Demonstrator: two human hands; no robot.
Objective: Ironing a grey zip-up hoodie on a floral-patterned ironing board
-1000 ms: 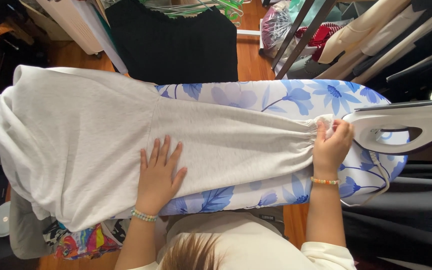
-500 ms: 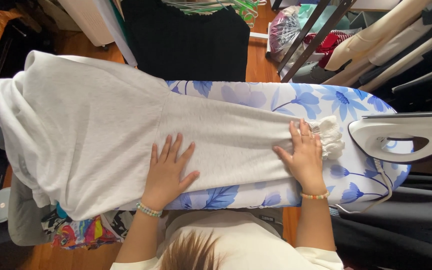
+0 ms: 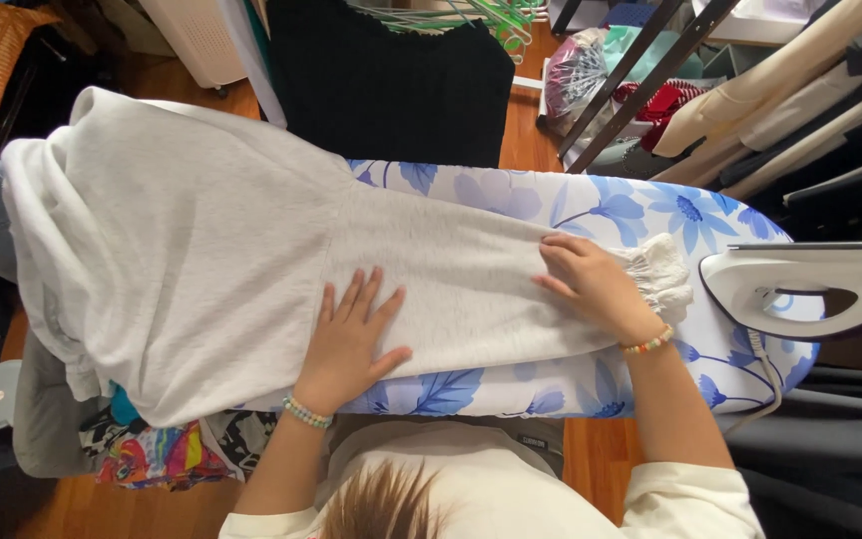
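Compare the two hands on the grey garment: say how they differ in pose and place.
The left hand lies flat with fingers spread on the middle of the light grey fleece garment; the right hand rests near the gathered cuff, fingers closer together and angled towards the left. The left hand sits at the garment's near edge, the right farther up the leg. Both press palm-down on the fabric, and both wrists wear beaded bracelets.

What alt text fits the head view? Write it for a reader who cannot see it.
Both hands press flat on a light grey garment spread along a blue-flowered ironing board: left hand mid-fabric, right hand beside the gathered cuff. A white iron rests at the board's right end.
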